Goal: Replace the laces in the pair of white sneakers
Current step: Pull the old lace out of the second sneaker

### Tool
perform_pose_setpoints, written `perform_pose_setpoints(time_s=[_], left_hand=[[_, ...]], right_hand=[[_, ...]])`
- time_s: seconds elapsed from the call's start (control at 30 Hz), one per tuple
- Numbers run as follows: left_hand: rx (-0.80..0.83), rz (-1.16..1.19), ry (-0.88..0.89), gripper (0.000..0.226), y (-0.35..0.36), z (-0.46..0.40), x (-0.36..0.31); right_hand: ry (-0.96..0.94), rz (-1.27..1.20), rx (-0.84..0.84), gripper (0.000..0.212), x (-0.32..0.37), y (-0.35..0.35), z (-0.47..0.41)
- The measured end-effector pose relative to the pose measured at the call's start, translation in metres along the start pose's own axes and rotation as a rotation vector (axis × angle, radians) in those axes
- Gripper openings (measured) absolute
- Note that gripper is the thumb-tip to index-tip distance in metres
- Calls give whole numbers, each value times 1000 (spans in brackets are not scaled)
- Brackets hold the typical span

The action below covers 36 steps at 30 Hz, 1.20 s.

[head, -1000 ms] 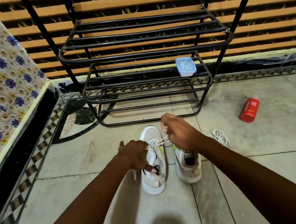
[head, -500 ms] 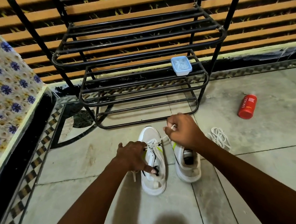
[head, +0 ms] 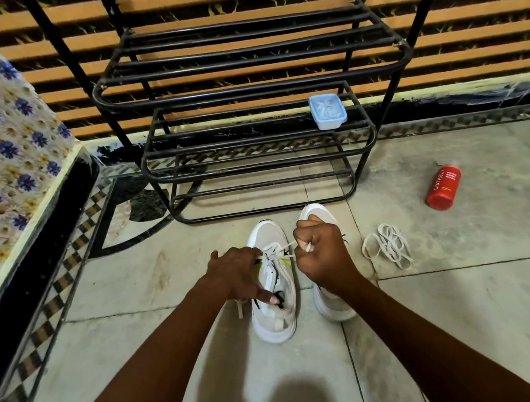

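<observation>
Centrally, the left hand [head: 236, 273] holds the left sneaker [head: 275, 294] at its eyelets; the right hand [head: 322, 253], fist clamped, pinches its lace [head: 287, 248] taut above the right sneaker [head: 332, 306]; loose laces [head: 387, 245] lie rightward.

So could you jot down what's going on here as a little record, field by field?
left hand: grips the left sneaker
right hand: pinches the lace threaded in that sneaker
right sneaker: beside it, partly hidden by the right hand
loose lace: heaped on the floor, right of the shoes
red bottle: lying on the floor
blue tub: on the black rack
</observation>
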<state>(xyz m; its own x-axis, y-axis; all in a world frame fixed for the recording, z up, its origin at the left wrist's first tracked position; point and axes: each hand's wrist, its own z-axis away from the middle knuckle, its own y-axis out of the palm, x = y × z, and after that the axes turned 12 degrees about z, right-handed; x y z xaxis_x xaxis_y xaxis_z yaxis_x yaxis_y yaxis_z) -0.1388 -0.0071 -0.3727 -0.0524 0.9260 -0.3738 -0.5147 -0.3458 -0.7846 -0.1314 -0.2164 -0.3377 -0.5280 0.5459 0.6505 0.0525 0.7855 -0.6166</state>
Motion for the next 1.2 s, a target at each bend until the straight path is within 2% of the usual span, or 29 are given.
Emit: perform_pose_setpoints(time_s=[0.13,0.23,0.3,0.37,0.5,0.6,0.73,0.87,0.97,1.03,1.1,1.2], left_hand=[[-1,3,-5,122,1,0,1],[0,-4,-5,122,2,0,1],[6,-12,-11,120,2,0,0],[18,-24,-14,120,1,0,-2],[15,-30,-4,120,-2,2,-4],[-17,22,-7,117,2,5,-2],[-115,208,-19,110,16,4,7],[-223,350,22,88,20,9,0],[-286,388,40,71,18,8,-7],[-301,377,53,64,17,6,-13],[-314,324,62,54,16,5,-19],[-350,179,63,37,12,0,-27]], right_hand=[[11,-1,-37,39,1,3,11],[17,-46,-140,39,6,-7,6],[20,-102,-226,46,4,-18,-1],[43,-50,-248,51,-2,-26,-9],[67,154,-83,32,-17,-20,-6],[119,242,133,17,-25,0,3],[142,556,375,29,-31,18,5],[-23,758,528,31,-25,21,3],[-143,783,618,30,-24,21,1],[-145,715,716,27,-22,20,0],[-135,715,711,23,-22,20,0],[-80,780,610,23,-21,20,3]])
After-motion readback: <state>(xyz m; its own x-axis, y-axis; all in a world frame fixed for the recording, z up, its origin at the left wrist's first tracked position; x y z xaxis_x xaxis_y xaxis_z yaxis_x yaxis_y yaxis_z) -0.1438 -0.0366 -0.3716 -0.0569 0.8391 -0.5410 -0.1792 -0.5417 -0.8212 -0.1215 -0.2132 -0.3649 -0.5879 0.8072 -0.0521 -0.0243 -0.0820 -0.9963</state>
